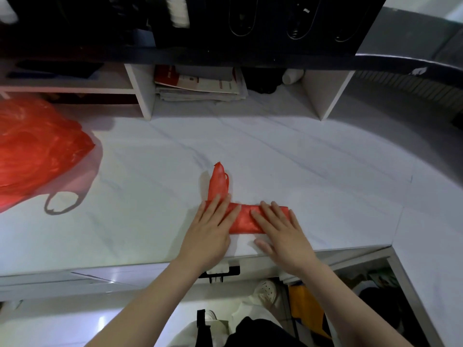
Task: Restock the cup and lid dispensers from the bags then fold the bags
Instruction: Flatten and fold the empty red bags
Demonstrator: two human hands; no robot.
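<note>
Both hands lie flat with fingers straight and spread, gripping nothing. The left hand [213,230] presses down on the left end of the folded red bag [246,219], and the right hand [283,234] presses on its right end, thumb resting on the bare counter [313,159] just in front of it. The bag is a narrow flat strip lying along the near edge of the counter, with its handle end [218,182] pointing away from the person past the left fingertips. I judge this 1 bag well into its folding, with that loose tail left to fold or tuck in. Well apart, at the far left, a second red bag [37,151] sits crumpled and puffy, not yet folded; I cannot tell whether anything is inside it. Farther back a stack of papers [200,87] fills a cubby, and above it stands a dark unit [250,21] with oval slots. If that is the dispenser, its fill cannot be seen, so the restocking cannot be checked from here.
</note>
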